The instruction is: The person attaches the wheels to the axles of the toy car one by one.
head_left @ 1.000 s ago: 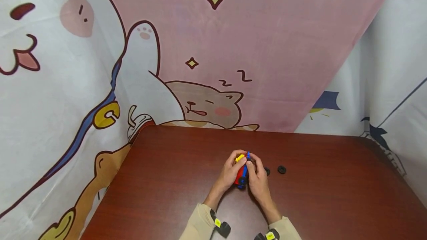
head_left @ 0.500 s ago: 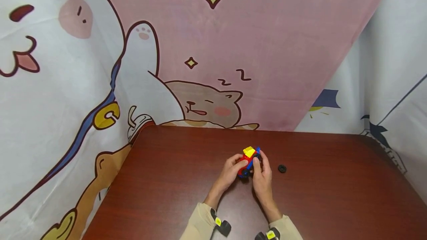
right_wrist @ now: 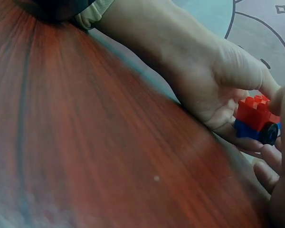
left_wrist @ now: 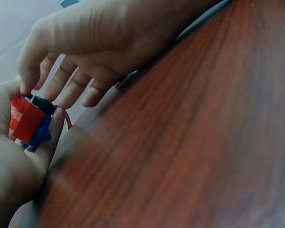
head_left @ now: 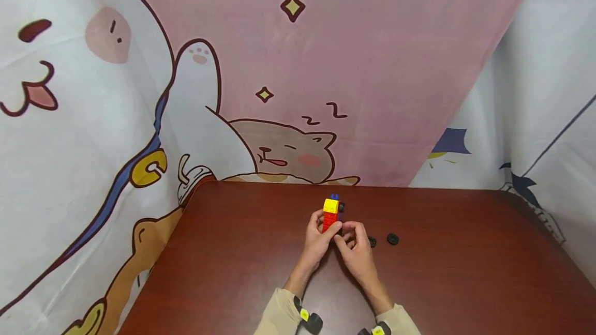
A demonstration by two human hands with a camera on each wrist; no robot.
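A toy brick car [head_left: 330, 217] has red bricks, a yellow block on top at its far end and a blue base. My left hand [head_left: 316, 241] grips its near part, thumb along the side. One black wheel [head_left: 342, 207] shows on its far right side. At the near right corner sits another wheel [right_wrist: 270, 133], where my right hand [head_left: 358, 258] pinches with curled thumb and fingers. In the left wrist view, the right thumb lies by the red brick [left_wrist: 27, 119] and the near wheel [left_wrist: 43, 104]. The car's left side is hidden by my left hand.
Two loose black wheels lie on the brown table [head_left: 447, 268] right of my hands: one [head_left: 372, 242] close beside the right hand, another [head_left: 393, 239] farther right. A printed cloth [head_left: 396, 66] hangs behind the table's far edge.
The car has swung from a rightward slant to pointing straight away, its yellow block now in plain sight. My right hand has shifted from the car's far side to the near wheel.
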